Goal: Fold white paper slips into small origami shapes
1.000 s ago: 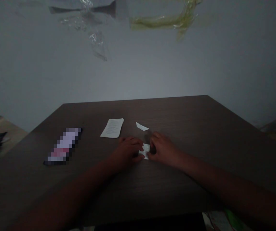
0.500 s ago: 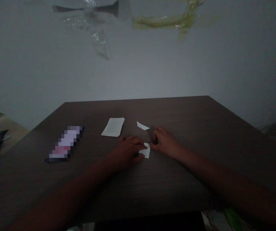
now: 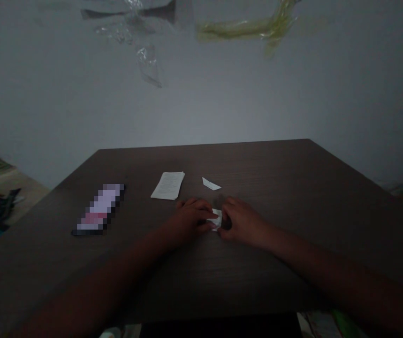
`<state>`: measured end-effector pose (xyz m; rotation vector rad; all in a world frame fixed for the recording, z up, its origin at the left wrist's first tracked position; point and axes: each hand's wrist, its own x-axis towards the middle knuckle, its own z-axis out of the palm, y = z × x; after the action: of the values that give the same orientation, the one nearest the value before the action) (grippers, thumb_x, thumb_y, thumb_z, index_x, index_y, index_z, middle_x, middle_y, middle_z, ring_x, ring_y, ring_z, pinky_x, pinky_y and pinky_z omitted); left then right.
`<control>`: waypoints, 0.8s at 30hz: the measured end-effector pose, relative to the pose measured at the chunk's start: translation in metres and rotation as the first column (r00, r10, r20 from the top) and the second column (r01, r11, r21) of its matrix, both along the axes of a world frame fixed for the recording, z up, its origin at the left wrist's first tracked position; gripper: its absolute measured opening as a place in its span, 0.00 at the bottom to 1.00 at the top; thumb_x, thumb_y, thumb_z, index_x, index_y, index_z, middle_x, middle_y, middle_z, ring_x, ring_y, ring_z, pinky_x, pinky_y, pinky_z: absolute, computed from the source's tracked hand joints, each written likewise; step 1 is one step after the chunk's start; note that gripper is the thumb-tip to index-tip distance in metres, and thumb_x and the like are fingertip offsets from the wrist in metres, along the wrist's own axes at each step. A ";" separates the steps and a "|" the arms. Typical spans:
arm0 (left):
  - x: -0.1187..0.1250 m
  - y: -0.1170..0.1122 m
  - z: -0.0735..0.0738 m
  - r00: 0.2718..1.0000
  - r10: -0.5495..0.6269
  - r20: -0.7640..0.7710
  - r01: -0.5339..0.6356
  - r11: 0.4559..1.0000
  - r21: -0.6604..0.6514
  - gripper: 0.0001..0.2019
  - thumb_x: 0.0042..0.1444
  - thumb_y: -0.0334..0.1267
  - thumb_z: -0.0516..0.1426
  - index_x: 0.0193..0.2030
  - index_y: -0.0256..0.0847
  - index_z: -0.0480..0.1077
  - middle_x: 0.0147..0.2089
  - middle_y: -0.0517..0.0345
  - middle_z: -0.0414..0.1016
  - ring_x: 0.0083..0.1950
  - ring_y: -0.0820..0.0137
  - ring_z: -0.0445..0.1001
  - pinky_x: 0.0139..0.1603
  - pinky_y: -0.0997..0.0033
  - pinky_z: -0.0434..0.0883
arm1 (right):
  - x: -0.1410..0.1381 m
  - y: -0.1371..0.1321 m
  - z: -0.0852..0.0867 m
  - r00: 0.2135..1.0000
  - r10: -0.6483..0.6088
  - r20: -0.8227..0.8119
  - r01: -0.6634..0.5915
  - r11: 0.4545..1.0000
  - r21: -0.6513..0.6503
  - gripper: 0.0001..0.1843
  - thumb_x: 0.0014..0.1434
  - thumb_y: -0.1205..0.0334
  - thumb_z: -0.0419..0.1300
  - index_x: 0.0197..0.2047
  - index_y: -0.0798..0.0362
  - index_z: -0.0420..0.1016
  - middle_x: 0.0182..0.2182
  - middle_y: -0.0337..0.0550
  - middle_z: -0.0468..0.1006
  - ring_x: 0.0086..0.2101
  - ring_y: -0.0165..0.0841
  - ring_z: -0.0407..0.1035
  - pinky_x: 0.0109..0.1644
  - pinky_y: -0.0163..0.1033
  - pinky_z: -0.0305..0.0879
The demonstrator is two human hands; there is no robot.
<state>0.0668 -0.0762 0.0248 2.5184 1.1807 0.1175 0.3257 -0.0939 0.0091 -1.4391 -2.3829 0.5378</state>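
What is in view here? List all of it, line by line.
table: one, dark brown wood grain, filling the lower view
printed paper sheet: one, white, on the table, left of centre
pointed paper scrap: one, white, on the table beyond the hands
paper slip: one, white, between the hands
pixelated oblong item: one, white and pink, at the table's left
clear plastic scraps: several, clear, on the wall
yellowish film: one, on the wall, upper right
wall: one, grey, behind the table
left hand: one, at the slip's left edge
right hand: one, at the slip's right edge
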 end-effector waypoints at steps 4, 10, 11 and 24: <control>0.006 0.001 -0.001 0.999 0.035 -0.010 -0.035 0.999 -0.017 0.15 0.83 0.37 0.74 0.69 0.57 0.95 0.74 0.53 0.91 0.80 0.43 0.84 0.82 0.38 0.74 | 0.002 0.006 -0.005 0.999 -0.020 -0.040 0.019 0.999 -0.043 0.21 0.64 0.64 0.86 0.39 0.46 0.76 0.45 0.45 0.82 0.48 0.46 0.80 0.51 0.48 0.71; 0.004 0.003 -0.004 1.000 0.002 0.028 -0.001 1.000 -0.028 0.15 0.82 0.38 0.73 0.70 0.54 0.94 0.74 0.50 0.91 0.80 0.43 0.82 0.83 0.36 0.73 | 0.007 0.024 -0.011 0.997 -0.043 -0.057 0.042 0.999 -0.021 0.19 0.67 0.63 0.84 0.38 0.47 0.77 0.44 0.44 0.82 0.43 0.40 0.75 0.44 0.43 0.65; 0.003 0.003 -0.004 0.999 0.000 0.034 0.001 1.000 -0.027 0.15 0.82 0.38 0.73 0.70 0.54 0.94 0.73 0.50 0.91 0.81 0.42 0.82 0.83 0.37 0.72 | 0.009 0.029 -0.011 0.996 -0.063 -0.058 0.063 0.998 -0.004 0.18 0.68 0.64 0.83 0.38 0.48 0.77 0.45 0.44 0.82 0.43 0.39 0.75 0.45 0.43 0.65; -0.003 0.002 -0.002 0.999 -0.030 0.034 0.031 1.000 -0.004 0.19 0.79 0.38 0.76 0.72 0.57 0.93 0.77 0.52 0.91 0.82 0.43 0.82 0.84 0.40 0.72 | 0.010 0.019 -0.012 0.999 -0.014 -0.035 0.015 0.999 0.045 0.20 0.65 0.60 0.86 0.39 0.46 0.78 0.45 0.45 0.82 0.45 0.43 0.77 0.47 0.45 0.69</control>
<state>0.0635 -0.0740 0.0225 2.5196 1.1280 0.1490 0.3360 -0.0753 -0.0031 -1.4152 -2.3405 0.4977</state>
